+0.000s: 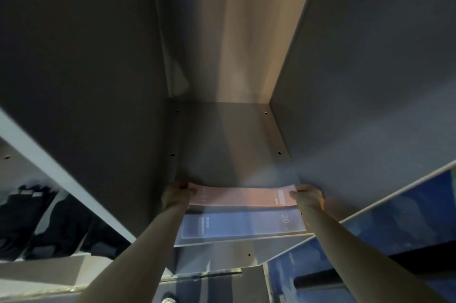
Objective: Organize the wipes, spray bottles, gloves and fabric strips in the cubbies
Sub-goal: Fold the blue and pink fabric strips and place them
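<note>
Both hands pinch flat pink strip.

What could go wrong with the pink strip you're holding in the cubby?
The pink strip is held only at its ends by the left hand and right hand, so it might land crooked. It lies close behind the blue strip and could overlap it or nudge it toward the cubby's front edge.

Left hand: arm stretched forward, fingers curled, pinching something thin at its left end.
Right hand: arm stretched forward, fingers curled, pinching at the right end.
</note>
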`<action>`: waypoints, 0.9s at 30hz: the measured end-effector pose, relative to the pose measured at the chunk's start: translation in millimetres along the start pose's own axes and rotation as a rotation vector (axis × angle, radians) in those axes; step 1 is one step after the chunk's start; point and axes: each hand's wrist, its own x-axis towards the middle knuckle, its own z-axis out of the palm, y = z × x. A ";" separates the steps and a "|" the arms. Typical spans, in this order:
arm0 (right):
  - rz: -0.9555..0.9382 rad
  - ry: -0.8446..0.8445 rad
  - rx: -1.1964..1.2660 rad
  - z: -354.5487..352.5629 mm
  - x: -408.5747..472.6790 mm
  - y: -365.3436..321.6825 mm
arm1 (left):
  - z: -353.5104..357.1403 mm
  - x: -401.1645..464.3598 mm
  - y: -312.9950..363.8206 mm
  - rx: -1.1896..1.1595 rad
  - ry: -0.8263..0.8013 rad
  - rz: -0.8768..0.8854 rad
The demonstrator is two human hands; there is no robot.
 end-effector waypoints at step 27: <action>-0.181 -0.113 0.139 -5.3 -1.2 11.7 | -15.3 -11.0 -5.3 0.363 -0.054 0.327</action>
